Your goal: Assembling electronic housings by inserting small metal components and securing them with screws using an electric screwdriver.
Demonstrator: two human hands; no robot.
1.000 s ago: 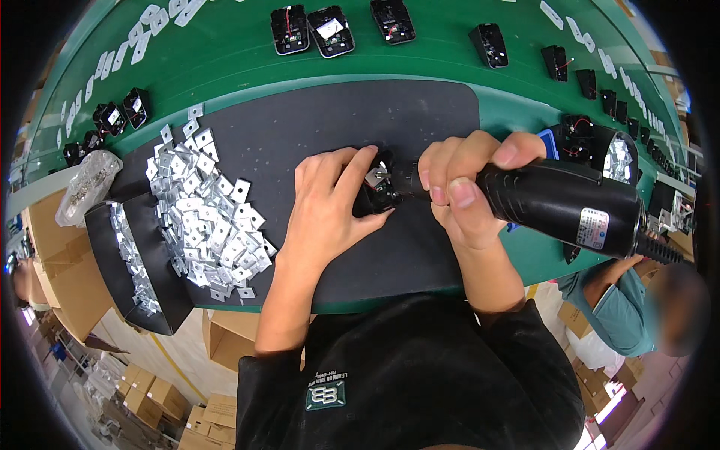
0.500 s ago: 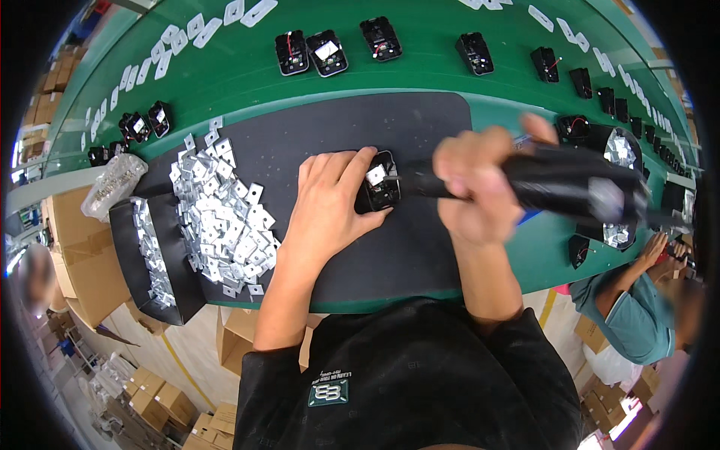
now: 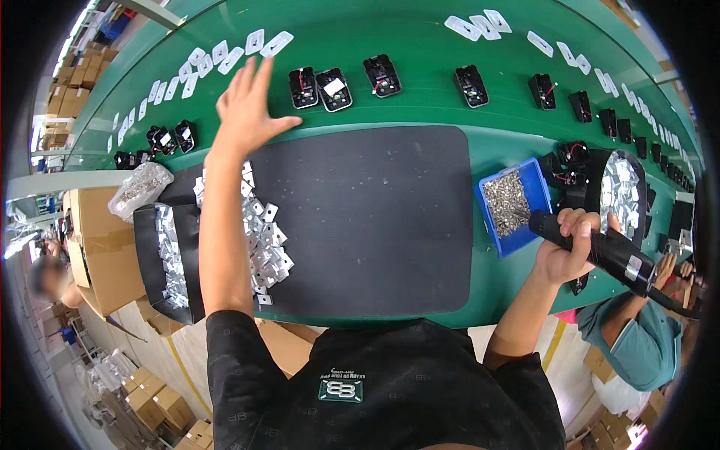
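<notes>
My left hand (image 3: 246, 112) reaches over the green belt at the far left, its fingers spread and nothing in them. Just right of its thumb are two black plastic housings (image 3: 304, 88) with open insides, one bearing a white label. My right hand (image 3: 568, 253) is wrapped round a black electric screwdriver (image 3: 622, 262), held beside a blue tray (image 3: 537, 184). Small metal screws (image 3: 507, 204) fill much of that tray. Under my left forearm lies a heap of small silver metal plates (image 3: 266, 244), partly hidden, on the dark mat (image 3: 367, 225).
More black housings (image 3: 471, 86) and white frames (image 3: 277, 43) line the green belt (image 3: 420, 45). At left stand a black bin of plates (image 3: 171, 255), a bag of small parts (image 3: 140, 187) and a carton (image 3: 105, 240). A co-worker (image 3: 637, 337) sits at right.
My left hand has left the mat for the belt at the far left. The black housing it held is gone from the mat. My right hand has drawn the screwdriver back rightward, uncovering the blue tray.
</notes>
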